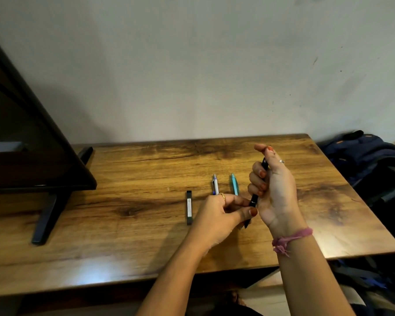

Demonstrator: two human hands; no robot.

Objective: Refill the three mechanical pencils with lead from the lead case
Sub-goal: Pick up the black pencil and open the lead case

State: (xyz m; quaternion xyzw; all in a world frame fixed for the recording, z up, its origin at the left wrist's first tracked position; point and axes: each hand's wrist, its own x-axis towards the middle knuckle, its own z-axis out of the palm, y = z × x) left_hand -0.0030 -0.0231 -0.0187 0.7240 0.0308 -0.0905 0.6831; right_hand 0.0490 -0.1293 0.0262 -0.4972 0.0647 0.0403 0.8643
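— Above the middle of the wooden table (146, 236), which pencil is being worked on?

— The black pencil (254, 200). It is held nearly upright, tip down, off the surface. The right hand (275, 190) wraps its curled fingers round the upper barrel, while the left hand (217, 215) pinches the lower part between thumb and fingers.

— So which step is this?

— I judge it the opening of the first pencil: both hands grip it, and nothing has been taken from the lead case (189, 207), which lies flat just left of the hands, seemingly closed.

— And the others?

— The white pencil (215, 184) and the teal pencil (235, 184) lie side by side just behind the hands, untouched.

— What does the next move call for?

— Probably freeing one hand to fetch the case, keeping the barrel steady for the thin lead.

— Anything else around?

— A dark monitor (32, 144) stands at the left; bags (363, 156) lie off the right edge.
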